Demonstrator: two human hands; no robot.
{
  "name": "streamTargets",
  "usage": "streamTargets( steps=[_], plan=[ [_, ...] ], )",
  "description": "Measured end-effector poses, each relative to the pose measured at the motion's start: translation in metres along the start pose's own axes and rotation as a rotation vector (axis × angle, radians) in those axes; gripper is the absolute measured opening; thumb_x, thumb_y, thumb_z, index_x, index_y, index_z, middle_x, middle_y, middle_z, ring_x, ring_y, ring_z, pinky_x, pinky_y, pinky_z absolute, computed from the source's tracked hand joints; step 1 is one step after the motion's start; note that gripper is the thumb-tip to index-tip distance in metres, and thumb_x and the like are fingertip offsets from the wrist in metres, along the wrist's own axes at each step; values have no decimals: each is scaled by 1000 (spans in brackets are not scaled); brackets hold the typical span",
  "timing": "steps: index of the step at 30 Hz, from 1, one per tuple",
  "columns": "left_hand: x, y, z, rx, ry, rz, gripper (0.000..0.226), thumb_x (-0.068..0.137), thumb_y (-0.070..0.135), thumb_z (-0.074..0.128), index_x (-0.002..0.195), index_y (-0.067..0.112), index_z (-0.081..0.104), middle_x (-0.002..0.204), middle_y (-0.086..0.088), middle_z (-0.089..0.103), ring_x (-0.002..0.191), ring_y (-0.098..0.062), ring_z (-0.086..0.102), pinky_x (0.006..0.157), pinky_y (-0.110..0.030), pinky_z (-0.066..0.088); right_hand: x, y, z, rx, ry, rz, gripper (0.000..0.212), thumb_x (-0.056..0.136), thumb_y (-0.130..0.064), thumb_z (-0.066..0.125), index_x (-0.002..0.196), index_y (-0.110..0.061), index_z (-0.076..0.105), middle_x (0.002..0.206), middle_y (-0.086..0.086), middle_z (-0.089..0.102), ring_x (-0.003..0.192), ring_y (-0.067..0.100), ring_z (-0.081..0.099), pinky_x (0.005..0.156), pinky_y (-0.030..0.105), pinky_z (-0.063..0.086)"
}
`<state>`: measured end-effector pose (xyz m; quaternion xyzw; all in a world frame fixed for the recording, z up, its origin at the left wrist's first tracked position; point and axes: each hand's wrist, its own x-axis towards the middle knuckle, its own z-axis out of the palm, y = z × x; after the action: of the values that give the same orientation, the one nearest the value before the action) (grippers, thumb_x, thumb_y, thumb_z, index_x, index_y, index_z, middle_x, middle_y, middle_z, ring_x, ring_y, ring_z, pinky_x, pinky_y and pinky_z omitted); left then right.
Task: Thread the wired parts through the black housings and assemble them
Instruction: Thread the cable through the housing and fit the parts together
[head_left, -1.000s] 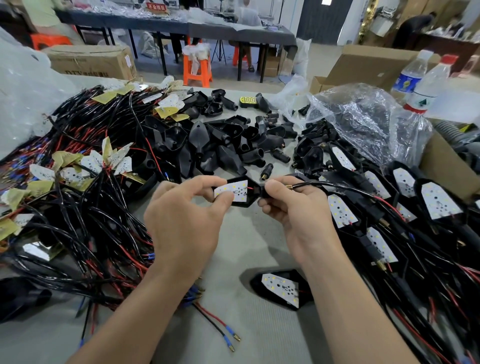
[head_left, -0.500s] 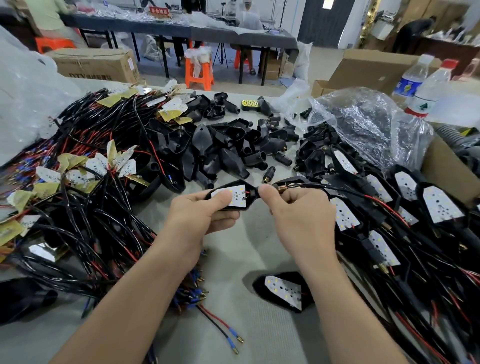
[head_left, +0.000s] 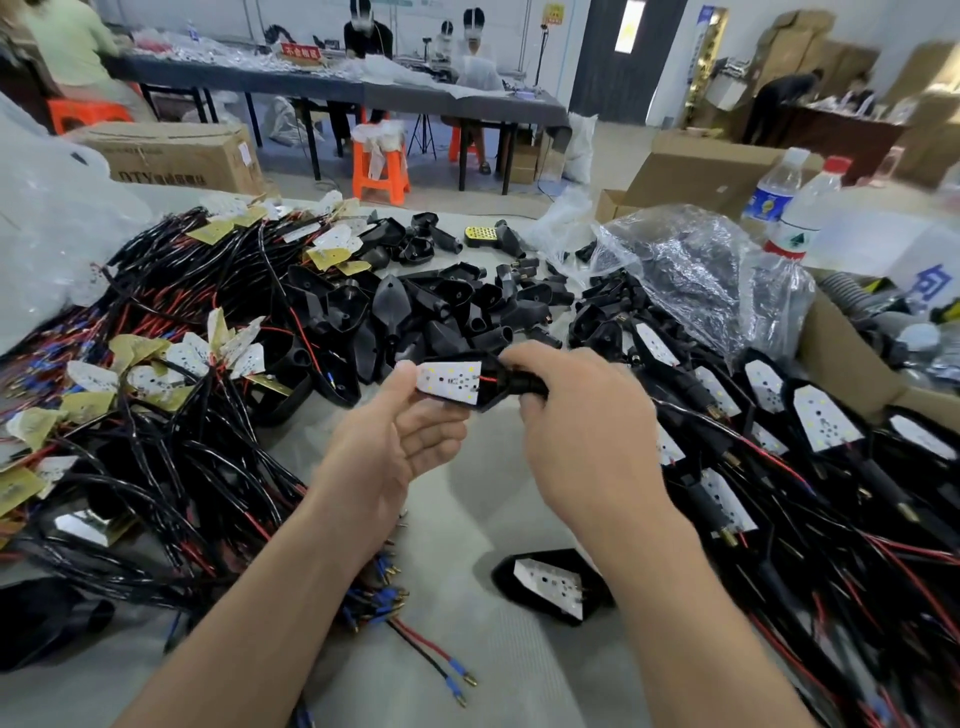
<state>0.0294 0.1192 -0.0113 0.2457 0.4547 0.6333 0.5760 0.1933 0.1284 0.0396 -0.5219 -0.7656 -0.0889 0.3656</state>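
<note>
A black housing (head_left: 488, 397) with a white LED board (head_left: 449, 382) seated in it is held up over the middle of the table. My right hand (head_left: 587, 431) grips its round stem from the right, fingers curled over it. My left hand (head_left: 395, 447) lies palm up just below and to the left, fingers relaxed, with only the thumb tip touching the board's left edge. A short red wire shows at the board's right end. The rest of the part's cable is hidden behind my right hand.
Empty black housings (head_left: 431, 312) are heaped behind my hands. Wired LED boards (head_left: 182, 364) tangle on the left, and fitted units (head_left: 810, 421) pile on the right. One fitted unit (head_left: 550, 587) lies near my right forearm. A plastic bag (head_left: 691, 270) and bottles (head_left: 800, 208) stand at the back right.
My left hand has let go its pinch on the housing and opened beneath it. My right hand has slid left from the cable onto the housing's stem.
</note>
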Motion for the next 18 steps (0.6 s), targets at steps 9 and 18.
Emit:
streamTargets(
  steps=[9,18],
  plan=[
    [-1,-7,-5,453,124,104,20,96,2,61,91,11,77,72,-9,76,54,-14,64,55,-25,53,31,94,-47,-143,-149,517,61,81,-3,63,136,-28,62,128,12,67,121,37,58,103,43,47],
    [7,-18,-4,651,92,167,37,91,3,62,74,30,80,69,-6,76,55,-12,64,57,-27,50,-11,47,7,46,9,270,61,76,7,67,134,-14,65,148,4,57,144,24,35,122,50,29]
  ],
)
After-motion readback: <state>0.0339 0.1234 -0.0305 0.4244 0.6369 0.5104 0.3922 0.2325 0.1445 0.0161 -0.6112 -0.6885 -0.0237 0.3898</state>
